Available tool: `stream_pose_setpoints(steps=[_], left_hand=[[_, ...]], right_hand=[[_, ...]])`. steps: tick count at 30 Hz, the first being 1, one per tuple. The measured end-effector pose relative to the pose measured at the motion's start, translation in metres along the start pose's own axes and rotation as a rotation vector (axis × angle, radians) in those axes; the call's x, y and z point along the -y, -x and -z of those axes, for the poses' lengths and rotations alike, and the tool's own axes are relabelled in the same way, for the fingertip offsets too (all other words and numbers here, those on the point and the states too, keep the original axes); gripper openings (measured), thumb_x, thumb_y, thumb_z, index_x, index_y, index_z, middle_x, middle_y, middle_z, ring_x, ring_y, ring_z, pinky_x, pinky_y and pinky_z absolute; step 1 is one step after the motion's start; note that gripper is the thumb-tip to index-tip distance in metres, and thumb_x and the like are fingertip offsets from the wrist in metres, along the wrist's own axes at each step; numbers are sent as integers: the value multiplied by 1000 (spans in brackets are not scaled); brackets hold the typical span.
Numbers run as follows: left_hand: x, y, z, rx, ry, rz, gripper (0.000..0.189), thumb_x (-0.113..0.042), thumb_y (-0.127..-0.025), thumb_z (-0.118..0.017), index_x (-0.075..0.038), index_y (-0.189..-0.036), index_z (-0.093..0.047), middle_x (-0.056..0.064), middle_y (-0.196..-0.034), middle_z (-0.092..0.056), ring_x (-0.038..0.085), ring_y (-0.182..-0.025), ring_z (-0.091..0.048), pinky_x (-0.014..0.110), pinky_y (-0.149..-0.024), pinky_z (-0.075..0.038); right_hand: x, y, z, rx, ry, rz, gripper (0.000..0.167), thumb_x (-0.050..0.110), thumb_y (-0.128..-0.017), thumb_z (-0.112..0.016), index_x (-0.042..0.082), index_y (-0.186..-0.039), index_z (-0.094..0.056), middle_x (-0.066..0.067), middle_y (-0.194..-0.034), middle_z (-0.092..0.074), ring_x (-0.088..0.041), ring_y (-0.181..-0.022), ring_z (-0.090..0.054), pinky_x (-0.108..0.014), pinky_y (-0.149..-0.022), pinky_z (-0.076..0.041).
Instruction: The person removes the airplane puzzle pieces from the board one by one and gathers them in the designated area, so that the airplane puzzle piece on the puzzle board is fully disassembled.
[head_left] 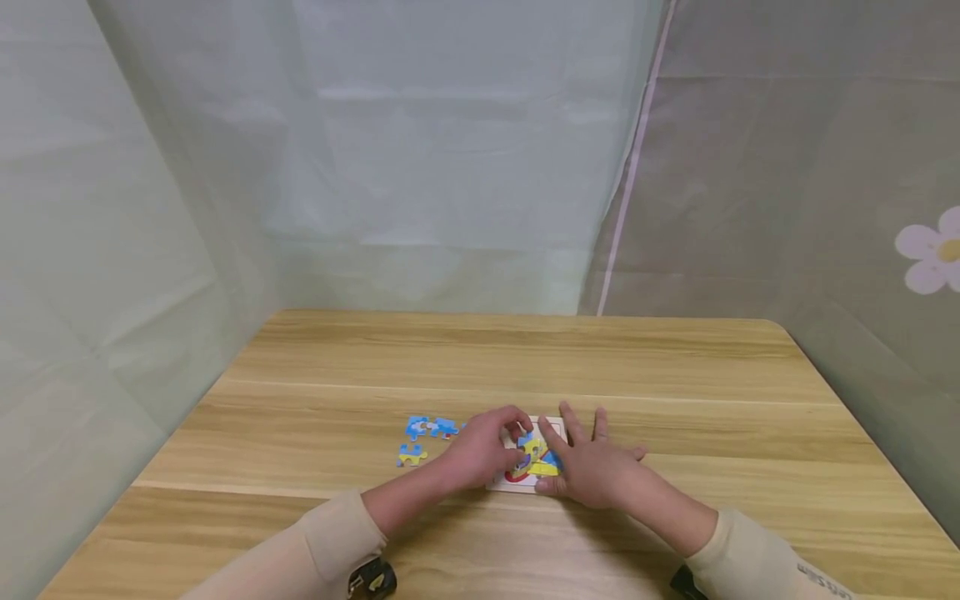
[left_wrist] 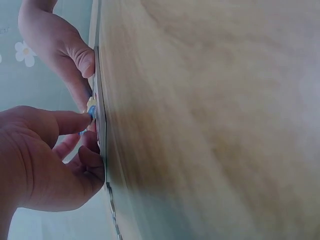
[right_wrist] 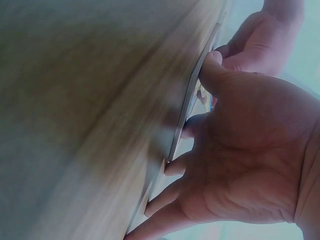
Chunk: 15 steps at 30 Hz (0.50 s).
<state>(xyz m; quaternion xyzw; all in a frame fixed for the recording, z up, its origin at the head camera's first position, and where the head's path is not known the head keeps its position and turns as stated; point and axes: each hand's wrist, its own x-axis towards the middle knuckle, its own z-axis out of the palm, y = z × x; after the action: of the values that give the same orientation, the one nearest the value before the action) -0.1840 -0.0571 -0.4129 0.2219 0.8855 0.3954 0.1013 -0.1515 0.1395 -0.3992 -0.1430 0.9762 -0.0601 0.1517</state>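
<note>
A small jigsaw board (head_left: pixel 555 423) with a pale frame lies on the table, bearing yellow, blue and red picture parts. Over its left side, my left hand (head_left: pixel 483 446) pinches a yellow-and-blue puzzle piece (head_left: pixel 531 446) between thumb and fingers. That hand's thumb presses against a blue bit of the piece (left_wrist: pixel 91 111) in the left wrist view. My right hand (head_left: pixel 600 471) is spread flat, thumb and index finger on the board's right part, the other fingers reaching onto the tabletop. Its palm (right_wrist: pixel 245 145) fills much of the right wrist view. Both hands hide parts of the board.
Left of the board lie several loose puzzle pieces, among them a blue-and-white one (head_left: pixel 417 427) and a blue-and-yellow one (head_left: pixel 411 455). One more is partly behind the left hand. The wooden table (head_left: pixel 337 358) is bounded by hanging cloth (head_left: pixel 465 167) at back and sides.
</note>
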Motion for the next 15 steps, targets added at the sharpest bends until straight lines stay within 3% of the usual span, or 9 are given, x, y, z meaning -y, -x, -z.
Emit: stream_pose_setpoints(steps=[9,15], left_hand=[[0,1,0,-13,59,16,22,3,-92,-65,-12,-107,-63,1,-89,-64,12,-64,-58,26,-51,-46],[0,2,0,-27,83,32,22,4,-92,-65,-13,-106,-61,2,-88,-63,12,-63,-56,25,-50,-45]], right_hand=[[1,1,1,0,2,-1,90,70,-88,-58,27,-161,-28,-15,-167,-12,-63,-142,-12,-90,-70,-30],[1,1,0,5,-1,-3,90,70,-88,-58,26,-161,-27,-15,-168,-12,-62,-143,-11,-90,-70,-30]])
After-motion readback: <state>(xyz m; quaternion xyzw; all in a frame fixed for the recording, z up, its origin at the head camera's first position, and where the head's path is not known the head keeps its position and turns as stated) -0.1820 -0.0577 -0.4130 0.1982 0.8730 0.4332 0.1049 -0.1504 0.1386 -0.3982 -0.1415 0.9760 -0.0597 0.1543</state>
